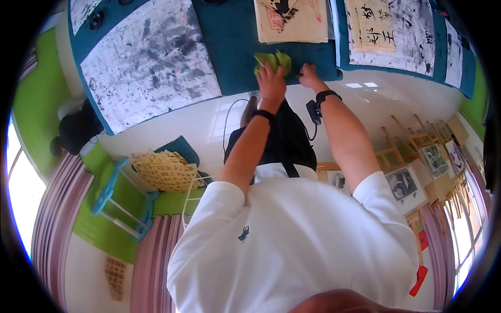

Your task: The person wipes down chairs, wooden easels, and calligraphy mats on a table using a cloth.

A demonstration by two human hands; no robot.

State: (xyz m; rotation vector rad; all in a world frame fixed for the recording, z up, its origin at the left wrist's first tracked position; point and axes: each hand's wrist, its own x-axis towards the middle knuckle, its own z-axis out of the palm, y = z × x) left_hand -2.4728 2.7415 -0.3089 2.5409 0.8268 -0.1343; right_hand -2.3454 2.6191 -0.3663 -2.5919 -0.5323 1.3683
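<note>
My left hand [271, 83] is on a crumpled green cloth [282, 61] at the near edge of the blue-green table cover [229, 47]. Its fingers press into the cloth's folds. To the right, my right hand [310, 76] is closed at the same edge, apart from the cloth. A small dark spot shows at its fingers, too small to name. Just beyond the cloth lies a stack of cream paper [292, 35] with black ink and a red stamp mark.
A large ink-stained sheet [151, 65] covers the table's left part. Another stained sheet [412, 41] with brush-written paper [371, 26] lies on the right-hand table. Wooden easels [417, 138] stand at the right. A blue-and-white stool [112, 190] and stacked written papers [164, 169] are at left.
</note>
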